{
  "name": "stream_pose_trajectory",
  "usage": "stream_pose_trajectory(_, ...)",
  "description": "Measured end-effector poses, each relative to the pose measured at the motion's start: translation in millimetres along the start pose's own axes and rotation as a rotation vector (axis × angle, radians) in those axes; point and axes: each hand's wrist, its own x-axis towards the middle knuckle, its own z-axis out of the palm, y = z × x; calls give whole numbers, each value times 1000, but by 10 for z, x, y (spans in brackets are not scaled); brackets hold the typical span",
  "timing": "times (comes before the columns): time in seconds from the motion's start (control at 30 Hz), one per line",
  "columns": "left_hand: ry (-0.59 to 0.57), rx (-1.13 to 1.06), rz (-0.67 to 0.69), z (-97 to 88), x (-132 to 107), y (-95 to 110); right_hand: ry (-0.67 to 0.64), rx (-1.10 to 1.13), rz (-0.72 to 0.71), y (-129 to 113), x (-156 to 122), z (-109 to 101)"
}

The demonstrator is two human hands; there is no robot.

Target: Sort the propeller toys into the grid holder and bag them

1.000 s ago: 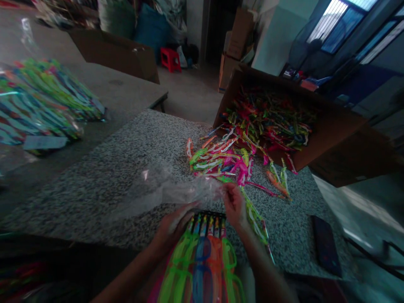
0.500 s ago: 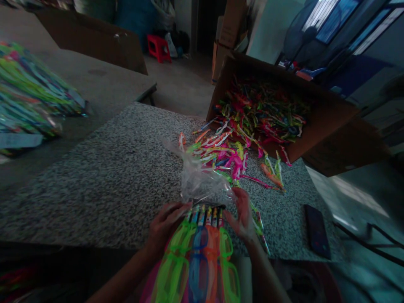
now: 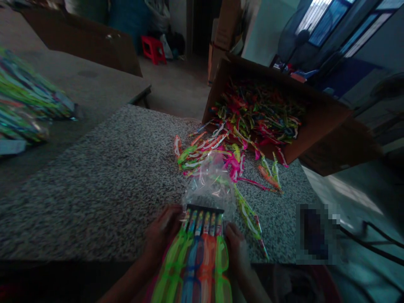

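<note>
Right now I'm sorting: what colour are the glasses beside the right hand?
The glasses are yellow-green; head view.

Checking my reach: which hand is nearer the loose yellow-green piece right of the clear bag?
Right. Your right hand is just left of the yellow-green piece; your left hand is farther left, across the glasses.

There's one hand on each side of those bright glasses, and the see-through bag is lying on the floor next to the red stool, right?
Not quite: the see-through bag isn't by the red stool. The head view shows it at the far end of the bright glasses. The left hand and right hand are indeed on either side of them.
</note>
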Motion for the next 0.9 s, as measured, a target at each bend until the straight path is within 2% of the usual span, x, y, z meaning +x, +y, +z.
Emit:
stream_pose_trajectory(0.1, -106, -22, -134, 20, 28, 69, -8, -72, 1, -77, 55, 9)
stream_pose_trajectory(0.2, -115, -51, -253, 30, 42, 107, 48, -100, 0, -53, 144, 45)
stream_pose_trajectory(0.27, -109, -78, -306, 49, 43, 93, 41, -68, -12, -10, 179, 84)
stream_pose_trajectory(0.33, -94, -147, -326, 81, 44, 49, 38, -4, 7, 24, 181, 128)
stream_pose_trajectory(0.4, -93, -223, -293, 113, 47, -2, 81, 98, 89, 29, 160, 165)
stream_pose_trajectory(0.53, -98, -283, -241, 123, 28, -2, 112, 390, 212, -89, 114, 188)
stream_pose_trajectory(0.67, -125, -440, -357, 51, -13, 142, 170, 542, 239, -251, 80, 174)
stream_pose_trajectory(0.77, -71, -512, -440, -3, -16, 230, 211, 549, 248, -275, 28, 175)
stream_pose_trajectory(0.83, -54, -514, -467, -26, -3, 258, 206, 578, 226, -263, -7, 170)
stream_pose_trajectory(0.9, -86, -504, -478, -44, 9, 275, 158, 644, 211, -257, -33, 146)
